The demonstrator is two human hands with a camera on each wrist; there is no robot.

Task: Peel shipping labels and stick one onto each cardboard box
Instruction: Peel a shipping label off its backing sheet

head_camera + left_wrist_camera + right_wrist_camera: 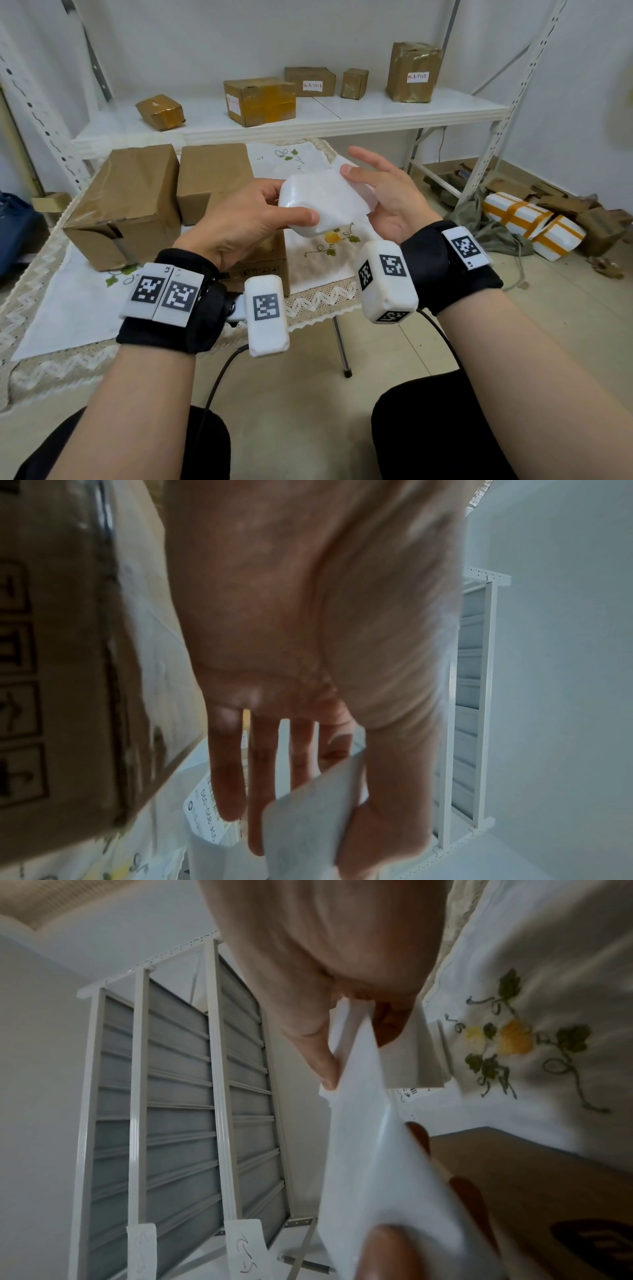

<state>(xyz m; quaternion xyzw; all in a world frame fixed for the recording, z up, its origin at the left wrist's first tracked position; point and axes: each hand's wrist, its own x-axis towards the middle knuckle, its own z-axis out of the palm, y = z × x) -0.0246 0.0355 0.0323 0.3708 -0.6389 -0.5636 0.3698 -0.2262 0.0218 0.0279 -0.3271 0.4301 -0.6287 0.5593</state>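
Parcel storeroom, metal shelving (342, 113), taped boxes (260, 101)

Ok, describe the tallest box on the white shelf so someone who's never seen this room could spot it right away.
Look at the white shelf against the back wall, above the clothed table. Five brown boxes sit on it; go to the far right end. That tall box stands upright, higher than the others, with a small white tag on its front.

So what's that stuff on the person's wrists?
Each bare forearm wears a black wrist strap with white blocks clipped on. The blocks carry black-and-white square codes, and thin black cables hang down from them.
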